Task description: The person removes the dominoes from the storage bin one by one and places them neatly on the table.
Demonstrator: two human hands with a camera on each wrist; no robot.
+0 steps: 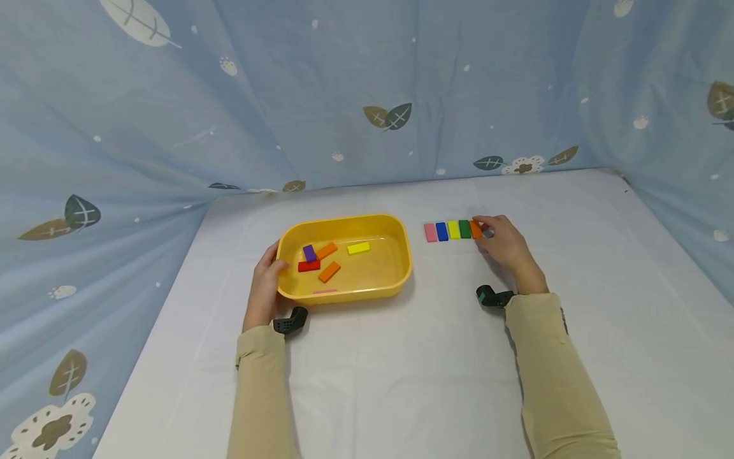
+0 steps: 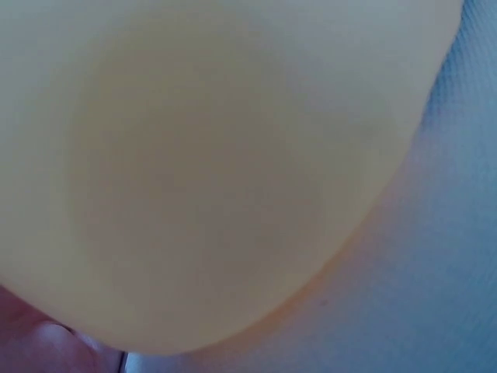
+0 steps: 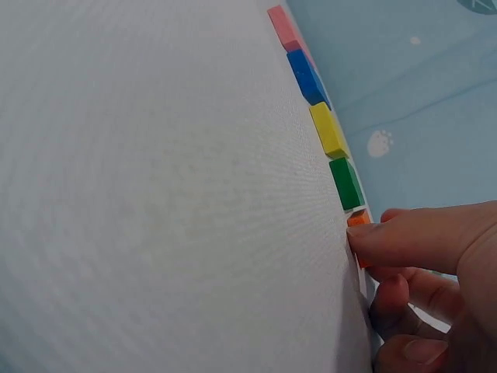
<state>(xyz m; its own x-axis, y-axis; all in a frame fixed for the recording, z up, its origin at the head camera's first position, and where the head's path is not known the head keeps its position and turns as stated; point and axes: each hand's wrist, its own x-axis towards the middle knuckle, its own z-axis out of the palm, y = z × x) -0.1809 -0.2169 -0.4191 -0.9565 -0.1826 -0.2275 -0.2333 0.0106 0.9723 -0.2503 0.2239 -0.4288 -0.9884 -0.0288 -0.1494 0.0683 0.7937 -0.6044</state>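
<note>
My left hand point(image 1: 265, 287) grips the left end of a yellow plastic tub point(image 1: 378, 273), thumb over the rim and fingers outside. The tub's pale, blurred wall point(image 2: 194, 171) fills most of the left wrist view. My right hand point(image 1: 507, 245) pinches an orange block point(image 1: 475, 229) between thumb and fingers, at the right end of a row lying on the table. Leftward from it run a green block point(image 3: 346, 184), a yellow block point(image 3: 328, 130), a blue block point(image 3: 308, 78) and a pink block point(image 3: 286, 28), side by side with narrow gaps.
Inside the tub lie a purple block point(image 1: 309, 253), a red block point(image 1: 309, 266), two orange blocks, a yellow block point(image 1: 359, 248) and a partly hidden pink block point(image 1: 325, 291). A white cloth covers the table point(image 1: 401, 370). Blue patterned fabric point(image 1: 321, 83) hangs behind and at both sides.
</note>
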